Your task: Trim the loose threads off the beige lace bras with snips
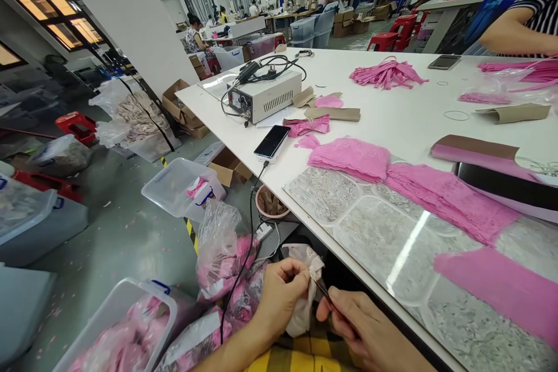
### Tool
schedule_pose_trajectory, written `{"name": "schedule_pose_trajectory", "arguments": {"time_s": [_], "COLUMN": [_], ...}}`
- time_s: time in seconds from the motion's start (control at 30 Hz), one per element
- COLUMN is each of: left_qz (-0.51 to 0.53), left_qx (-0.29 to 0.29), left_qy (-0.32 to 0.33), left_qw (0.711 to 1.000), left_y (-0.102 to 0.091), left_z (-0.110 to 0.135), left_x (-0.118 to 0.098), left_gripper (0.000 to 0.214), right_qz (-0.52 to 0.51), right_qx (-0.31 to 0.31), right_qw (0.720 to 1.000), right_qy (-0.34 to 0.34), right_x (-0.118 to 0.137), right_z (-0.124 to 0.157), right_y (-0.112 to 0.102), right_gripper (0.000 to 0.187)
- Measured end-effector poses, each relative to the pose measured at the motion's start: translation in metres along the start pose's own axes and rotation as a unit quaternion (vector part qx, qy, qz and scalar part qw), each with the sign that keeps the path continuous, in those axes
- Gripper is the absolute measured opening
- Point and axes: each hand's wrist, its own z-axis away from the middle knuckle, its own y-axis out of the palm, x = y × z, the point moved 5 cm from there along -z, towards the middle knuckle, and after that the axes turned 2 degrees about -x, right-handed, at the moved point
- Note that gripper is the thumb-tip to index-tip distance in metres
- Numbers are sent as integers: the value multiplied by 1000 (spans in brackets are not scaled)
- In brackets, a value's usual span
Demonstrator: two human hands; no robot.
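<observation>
My left hand [283, 290] pinches the edge of a cream-white piece of cloth [300, 317] that hangs above my lap, below the table edge. In my right hand [357, 322] is a slim dark pointed tool [323, 290], like tweezers; its tip meets the cloth close to my left fingertips. The fingers hide most of the tool. On the table beside my hands lie stacked pink lace pieces [349, 157], more pink lace [449, 195] and a single pink piece [505, 290], partly over a clear patterned mat [379, 238].
The white table [322, 186] holds a grey control box [265, 96] with cables, a phone [272, 142] and a pink strip bundle [387, 72]. A black cable [244, 270] runs down left of me, past bags [226, 261] and a bin [122, 331]. A co-worker's arm [518, 29] is far right.
</observation>
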Motion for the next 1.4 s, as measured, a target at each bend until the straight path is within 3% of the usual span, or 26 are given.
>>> {"name": "schedule_pose_trajectory", "arguments": {"time_s": [0.33,0.57,0.77,0.9,0.97,1.13,1.4], "left_qz": [-60,-84,-73,-70,-76,-99,-101], "left_qx": [-10,-23,-18,-14,-17,-33,-32], "left_qy": [42,59,53,51,67,114,110], "left_qw": [997,994,996,996,995,988,988], "left_y": [2,4,5,5,5,4,4], "left_z": [4,6,6,5,5,7,8], "left_x": [-7,-13,-12,-10,-10,-12,-14], "left_gripper": [15,14,13,13,13,13,14], "right_qz": [-14,-11,78,230,272,290,310], "right_qx": [-27,-35,-39,-87,-108,-104,-122], "right_qw": [999,999,993,941,918,916,903], "right_qy": [28,9,-76,-230,-268,-256,-272], "right_x": [-6,-10,-1,15,19,18,19], "right_z": [-3,-7,-3,5,7,5,7], "right_y": [0,0,-1,-3,-2,0,-2], "right_gripper": [57,60,60,49,44,44,40]}}
